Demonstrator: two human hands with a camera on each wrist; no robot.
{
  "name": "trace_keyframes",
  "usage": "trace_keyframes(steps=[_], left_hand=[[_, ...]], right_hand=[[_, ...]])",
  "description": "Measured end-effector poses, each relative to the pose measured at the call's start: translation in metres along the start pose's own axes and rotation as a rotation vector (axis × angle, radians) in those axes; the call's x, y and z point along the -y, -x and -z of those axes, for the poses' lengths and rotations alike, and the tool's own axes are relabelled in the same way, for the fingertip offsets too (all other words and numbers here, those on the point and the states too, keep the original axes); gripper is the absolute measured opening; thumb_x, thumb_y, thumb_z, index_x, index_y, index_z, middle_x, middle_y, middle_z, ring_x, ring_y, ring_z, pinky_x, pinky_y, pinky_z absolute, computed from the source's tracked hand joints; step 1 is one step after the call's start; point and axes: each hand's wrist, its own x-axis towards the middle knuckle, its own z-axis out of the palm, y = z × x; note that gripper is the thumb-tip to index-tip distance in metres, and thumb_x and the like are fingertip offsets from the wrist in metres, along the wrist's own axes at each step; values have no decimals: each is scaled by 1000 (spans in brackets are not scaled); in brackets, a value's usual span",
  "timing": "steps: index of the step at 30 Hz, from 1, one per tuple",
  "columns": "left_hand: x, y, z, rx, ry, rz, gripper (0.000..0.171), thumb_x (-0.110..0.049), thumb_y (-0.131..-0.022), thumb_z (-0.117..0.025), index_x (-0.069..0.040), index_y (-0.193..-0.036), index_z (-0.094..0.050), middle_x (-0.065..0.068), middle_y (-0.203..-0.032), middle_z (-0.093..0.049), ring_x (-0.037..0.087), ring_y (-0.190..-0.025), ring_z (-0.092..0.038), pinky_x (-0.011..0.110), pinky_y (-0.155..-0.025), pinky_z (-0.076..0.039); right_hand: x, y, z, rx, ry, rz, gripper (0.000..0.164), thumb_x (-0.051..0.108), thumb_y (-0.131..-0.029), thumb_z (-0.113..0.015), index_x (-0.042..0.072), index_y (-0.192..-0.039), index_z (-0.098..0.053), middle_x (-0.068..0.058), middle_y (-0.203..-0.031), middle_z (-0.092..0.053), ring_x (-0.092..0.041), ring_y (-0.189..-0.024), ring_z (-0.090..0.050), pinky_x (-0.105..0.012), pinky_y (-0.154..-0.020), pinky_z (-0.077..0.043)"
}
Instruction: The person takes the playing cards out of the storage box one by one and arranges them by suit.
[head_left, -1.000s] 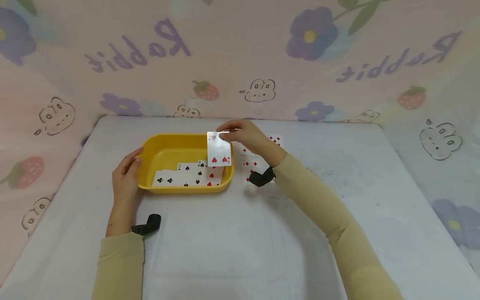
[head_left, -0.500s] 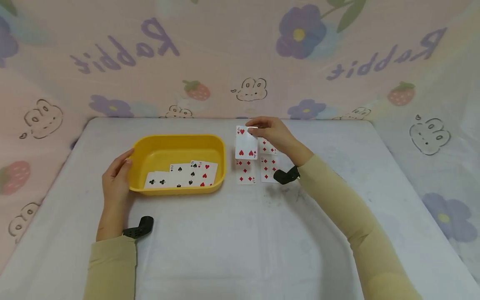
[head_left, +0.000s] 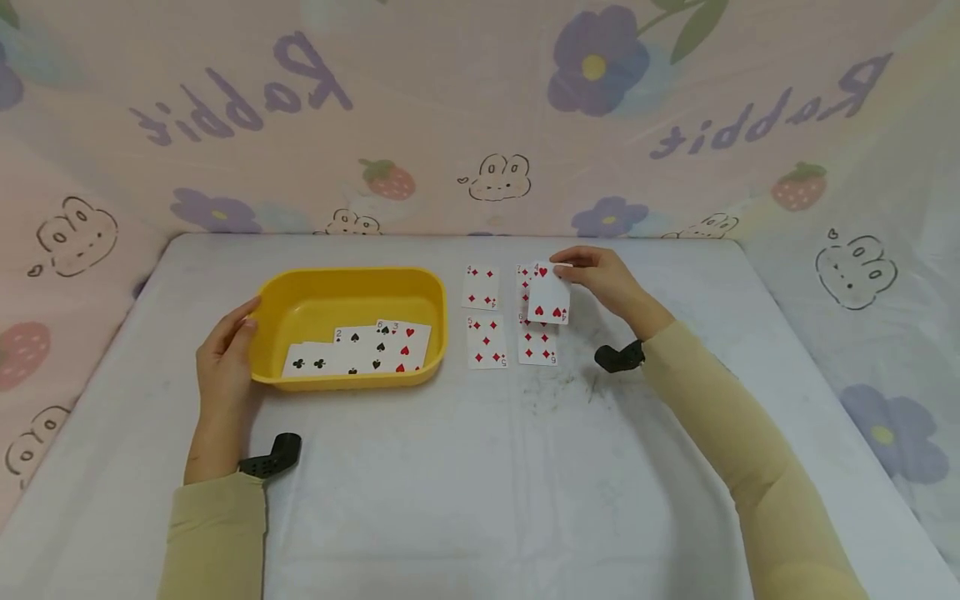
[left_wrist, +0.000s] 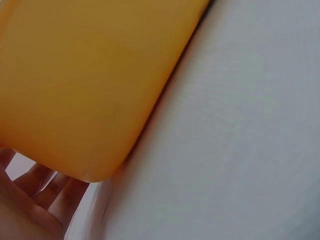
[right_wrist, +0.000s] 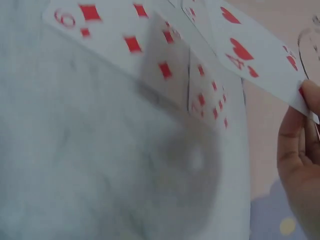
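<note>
My right hand [head_left: 603, 279] pinches a four of hearts [head_left: 549, 293] by its top edge, thumb in front. The card hangs over the seven of diamonds [right_wrist: 206, 92] and overlaps the top of the six of diamonds [head_left: 538, 343]; in the right wrist view its shadow falls across both. Left of these lie the four of diamonds [head_left: 481, 287] and the five of diamonds [head_left: 487, 342], face up. My left hand [head_left: 227, 354] grips the left end of a yellow plastic tray [head_left: 348, 382], its fingers against the outer wall in the left wrist view.
Inside the tray lie several face-up cards, among them a two of spades [head_left: 352, 350], a six of spades and a three of hearts [head_left: 410, 346]. A white cloth [head_left: 450, 483] covers the table. A patterned curtain [head_left: 420, 100] stands behind the far edge.
The four of hearts has moved right in my right hand, from above the tray's right end, past the four of diamonds, to over the seven of diamonds. My left hand stays on the tray.
</note>
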Motion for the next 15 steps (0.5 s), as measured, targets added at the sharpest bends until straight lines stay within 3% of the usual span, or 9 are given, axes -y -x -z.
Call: trace_keyframes(steps=[7,15], left_hand=[[1,-3,-1,2,19,6,33,-23,-101,-48,-25,-131,-60,-8,-141,-51,6,-127,-41,12,-107,-32],[2,-3,-1,-11,-9,7,33,-25,-101,-48,-25,-132,-60,-9,-141,-51,6,-125,-42,14,-107,-33]], right_hand=[[-16,-3,35,-35,122,-61,40,30,-93,-62,9,-127,-58,-6,-132,-53,-21,-121,-46,-44,-107,-37],[-35,-14,53,-50,176,-115,44,32,-94,-62,7,-129,-56,-5,-126,-53,-20,-112,-44,-40,-102,-38]])
